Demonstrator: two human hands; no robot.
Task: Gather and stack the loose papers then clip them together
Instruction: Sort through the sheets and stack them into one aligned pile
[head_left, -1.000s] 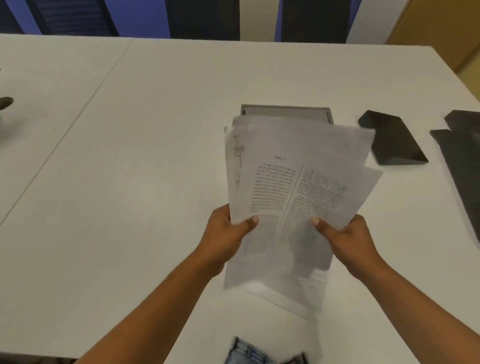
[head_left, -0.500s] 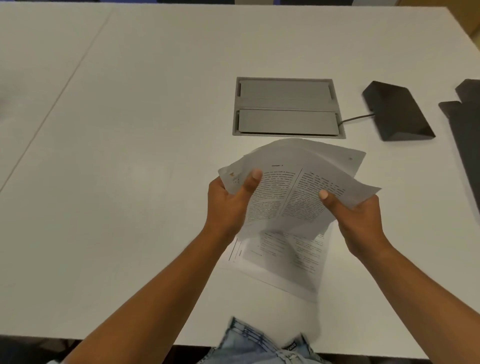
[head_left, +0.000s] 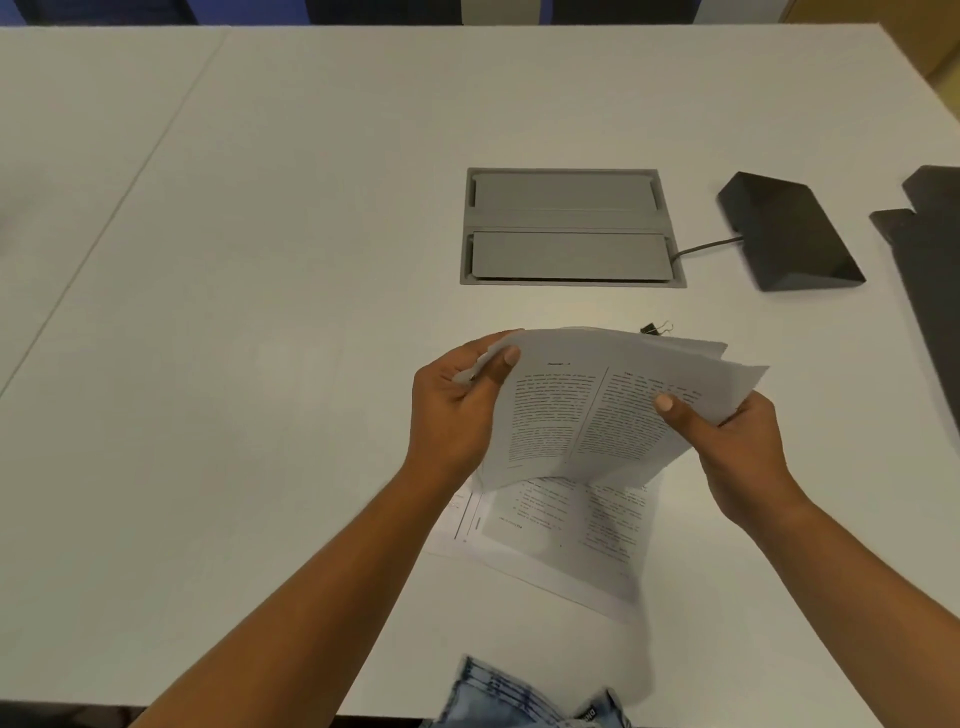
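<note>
I hold a bunch of printed papers (head_left: 587, 410) above the white table (head_left: 260, 260), its sheets fanned and uneven at the right edge. My left hand (head_left: 452, 410) grips the bunch's left side, thumb on top. My right hand (head_left: 737, 447) grips its right side, thumb pressed on the text. Beneath the bunch, more printed sheets (head_left: 566, 530) lie flat on the table, slightly askew to each other. A small black binder clip (head_left: 655, 328) lies on the table just beyond the top edge of the held papers, partly hidden by them.
A grey cable hatch (head_left: 569, 227) is set into the table beyond the papers. To its right sits a dark wedge-shaped box (head_left: 789, 234) with a cable. A black flat object (head_left: 930, 260) lies at the right edge. The table's near edge is by my lap.
The held papers have come down and tilted flatter toward the table. The binder clip behind them has come into view.
</note>
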